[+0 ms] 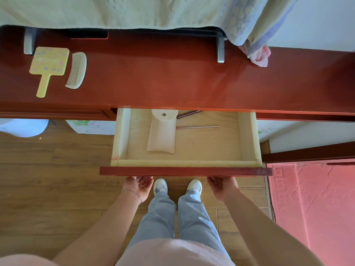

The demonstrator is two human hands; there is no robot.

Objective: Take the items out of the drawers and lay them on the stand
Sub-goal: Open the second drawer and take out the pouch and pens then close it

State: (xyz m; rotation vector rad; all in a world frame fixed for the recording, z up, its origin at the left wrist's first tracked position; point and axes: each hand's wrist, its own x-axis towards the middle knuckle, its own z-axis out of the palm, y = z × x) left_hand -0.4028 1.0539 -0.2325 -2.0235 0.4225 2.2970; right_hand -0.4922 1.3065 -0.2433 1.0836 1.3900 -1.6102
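Left hand point(138, 186) and right hand point(222, 186) palm-up under drawer point(185, 171) front, fingertips hidden, grasp unclear, pouch point(161, 135) at 12 o'clock inside, stick point(197, 127) beside it

Worktop point(172, 83): red-brown and glossy, running across in front of you, beyond both your hands. On it, far off beyond your left hand point(137, 186): one yellow hand mirror point(49, 63), face down, handle toward you; one pale comb point(76, 70) just beside it. Beyond your right hand point(221, 186): a pink cloth point(260, 56) resting at the back edge.
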